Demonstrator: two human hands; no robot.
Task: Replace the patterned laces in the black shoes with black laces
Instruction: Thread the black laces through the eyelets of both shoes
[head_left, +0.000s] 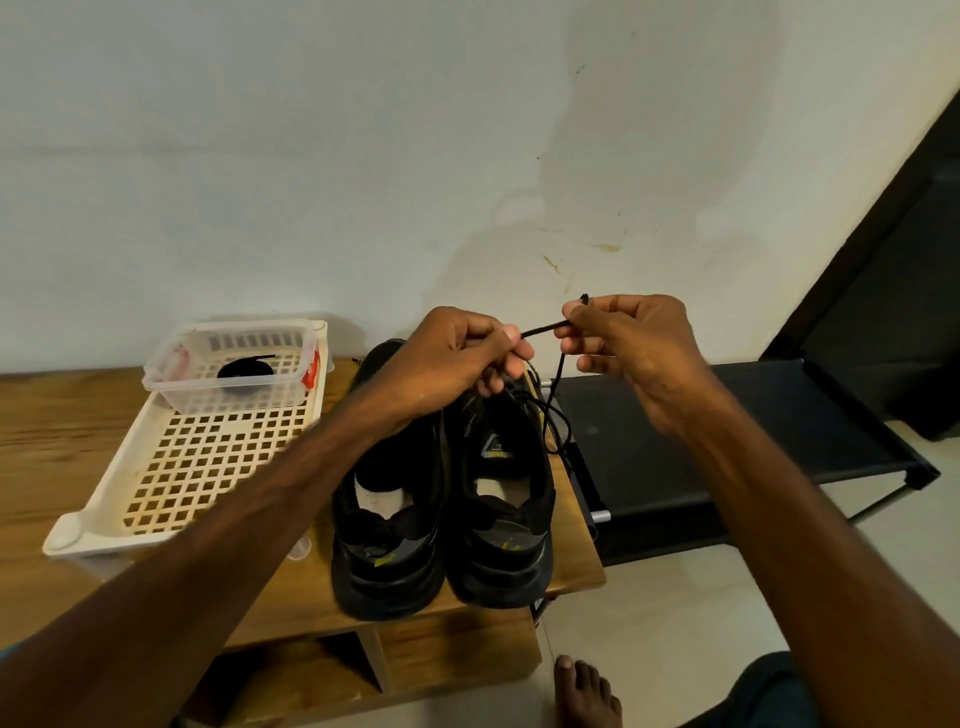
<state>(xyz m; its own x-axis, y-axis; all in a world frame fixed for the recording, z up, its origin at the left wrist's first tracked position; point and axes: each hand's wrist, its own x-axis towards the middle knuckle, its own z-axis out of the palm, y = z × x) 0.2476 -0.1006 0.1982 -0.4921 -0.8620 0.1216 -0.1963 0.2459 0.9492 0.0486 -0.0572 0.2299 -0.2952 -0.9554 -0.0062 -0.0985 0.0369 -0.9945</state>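
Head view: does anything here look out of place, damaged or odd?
Nothing is spilled or broken. The right shoe stands at the very right edge of the wooden table, so it could perhaps be knocked off. The wall behind has yellowish marks and darker patches.

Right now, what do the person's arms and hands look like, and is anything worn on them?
Both arms are bare: the left forearm and the right forearm show no sleeve. The left hand and the right hand wear no glove, and I see no ring, watch or bracelet. The fingernails look short and unpainted.
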